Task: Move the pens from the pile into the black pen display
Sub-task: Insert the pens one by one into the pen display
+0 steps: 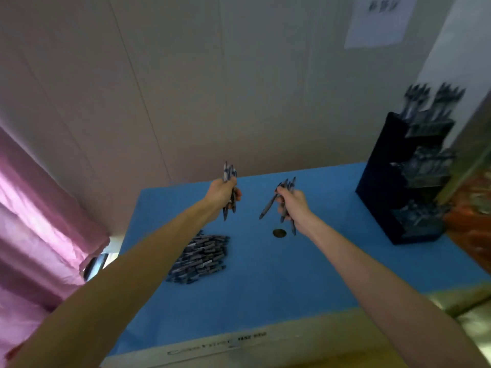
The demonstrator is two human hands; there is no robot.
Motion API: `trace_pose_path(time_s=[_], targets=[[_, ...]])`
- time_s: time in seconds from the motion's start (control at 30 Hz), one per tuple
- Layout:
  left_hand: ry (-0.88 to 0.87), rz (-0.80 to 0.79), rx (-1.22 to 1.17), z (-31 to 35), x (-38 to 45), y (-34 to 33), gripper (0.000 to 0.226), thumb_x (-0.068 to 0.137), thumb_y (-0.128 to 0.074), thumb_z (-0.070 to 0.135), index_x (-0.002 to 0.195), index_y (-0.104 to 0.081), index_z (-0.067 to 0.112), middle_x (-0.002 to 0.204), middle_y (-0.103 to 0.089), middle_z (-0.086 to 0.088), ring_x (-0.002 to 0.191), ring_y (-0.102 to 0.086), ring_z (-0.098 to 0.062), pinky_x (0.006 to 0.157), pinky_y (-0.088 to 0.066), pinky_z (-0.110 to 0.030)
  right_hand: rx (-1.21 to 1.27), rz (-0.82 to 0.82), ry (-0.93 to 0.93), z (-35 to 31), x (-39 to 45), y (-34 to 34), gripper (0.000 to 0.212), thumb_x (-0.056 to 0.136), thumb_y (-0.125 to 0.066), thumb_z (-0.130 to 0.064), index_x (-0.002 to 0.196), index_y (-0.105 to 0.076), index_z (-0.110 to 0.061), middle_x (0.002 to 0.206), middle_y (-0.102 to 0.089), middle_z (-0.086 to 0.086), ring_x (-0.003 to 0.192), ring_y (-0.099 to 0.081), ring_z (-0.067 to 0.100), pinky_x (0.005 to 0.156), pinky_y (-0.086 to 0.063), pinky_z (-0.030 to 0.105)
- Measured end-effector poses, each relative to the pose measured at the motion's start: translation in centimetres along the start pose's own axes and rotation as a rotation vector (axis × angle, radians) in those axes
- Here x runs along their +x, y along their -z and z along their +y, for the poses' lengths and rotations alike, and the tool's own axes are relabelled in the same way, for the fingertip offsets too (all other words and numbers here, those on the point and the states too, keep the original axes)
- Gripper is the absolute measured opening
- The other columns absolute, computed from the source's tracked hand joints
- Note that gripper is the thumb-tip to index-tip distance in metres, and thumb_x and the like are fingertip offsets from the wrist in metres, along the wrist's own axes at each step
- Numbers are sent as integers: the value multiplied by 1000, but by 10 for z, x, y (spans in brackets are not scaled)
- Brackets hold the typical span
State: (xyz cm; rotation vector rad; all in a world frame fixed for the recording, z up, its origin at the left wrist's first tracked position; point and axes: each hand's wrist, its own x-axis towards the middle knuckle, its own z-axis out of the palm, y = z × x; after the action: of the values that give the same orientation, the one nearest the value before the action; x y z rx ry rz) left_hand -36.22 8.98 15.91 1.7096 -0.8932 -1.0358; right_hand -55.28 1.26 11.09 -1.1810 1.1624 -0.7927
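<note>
A pile of dark pens (200,257) lies on the left part of the blue table top (292,274). My left hand (221,191) grips a bunch of pens (229,172) upright, above the far end of the pile. My right hand (293,204) holds several pens (268,205) that splay out downward, over the middle of the table. The black pen display (382,179) stands at the far right, its tiers holding many pens. Both hands are well left of the display.
A small dark round spot (279,233) sits on the table below my right hand. A pink curtain (39,221) hangs at the left. A paper sheet (380,19) is stuck on the wall. Orange patterned stuff (473,216) lies right of the display.
</note>
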Motion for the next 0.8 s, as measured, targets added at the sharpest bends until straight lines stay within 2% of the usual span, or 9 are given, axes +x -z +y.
trace_pose_path(time_s=[0.1,0.2,0.33,0.43,0.5,0.63,0.73,0.8], targets=[[-94,10,-18,18,-33,-33,34,110,-42,33,95,-59,8,77,-57,-7,69,-48,-23,61,-44,-34,-65,82,49,-3,-52,48,32,103,-57,-33,79,-56,-12,64,-54,5,49,-49,14,45,-40,23],[-131,8,37,31,-65,-74,34,109,-45,36,99,-62,8,81,-52,-5,70,-45,-21,66,-41,-38,-52,206,41,-12,-89,102,24,102,-60,-31,90,-66,-11,81,-65,1,58,-53,16,61,-43,32],[-200,-121,68,47,-99,-124,33,105,-54,36,104,-70,7,85,-55,-6,68,-45,-19,56,-36,-31,-67,296,77,-33,-123,172,24,101,-62,-28,97,-71,-6,77,-67,4,52,-51,17,46,-37,26],[-249,-166,40,61,-117,-160,33,99,-65,32,101,-69,-1,79,-48,-10,55,-35,-14,48,-30,-28,-75,363,99,-43,-147,221,25,101,-63,-26,97,-68,-2,58,-56,7,51,-50,20,52,-35,27],[-282,-174,23,73,-126,-184,32,96,-70,29,101,-70,-3,67,-46,-5,49,-32,-12,45,-29,-26,-75,400,114,-48,-160,253,20,99,-65,-23,94,-65,-4,56,-52,11,51,-49,22,55,-34,29],[-368,-168,59,100,-133,-234,24,94,-72,26,93,-71,2,48,-37,10,48,-31,-11,44,-30,-25,-86,462,169,-53,-169,319,19,93,-72,-26,89,-58,-13,62,-55,12,57,-54,24,60,-41,32],[-423,-147,72,119,-128,-273,18,94,-72,22,84,-66,8,53,-38,7,51,-31,-14,45,-30,-25,-93,493,208,-53,-159,374,24,92,-74,-30,103,-64,-12,75,-66,9,56,-58,21,63,-46,30],[-459,-109,80,131,-123,-299,17,93,-73,22,80,-65,14,58,-45,0,54,-36,-16,48,-33,-28,-107,490,231,-54,-150,411,20,95,-70,-31,106,-66,-14,91,-74,6,56,-57,15,63,-45,28]])
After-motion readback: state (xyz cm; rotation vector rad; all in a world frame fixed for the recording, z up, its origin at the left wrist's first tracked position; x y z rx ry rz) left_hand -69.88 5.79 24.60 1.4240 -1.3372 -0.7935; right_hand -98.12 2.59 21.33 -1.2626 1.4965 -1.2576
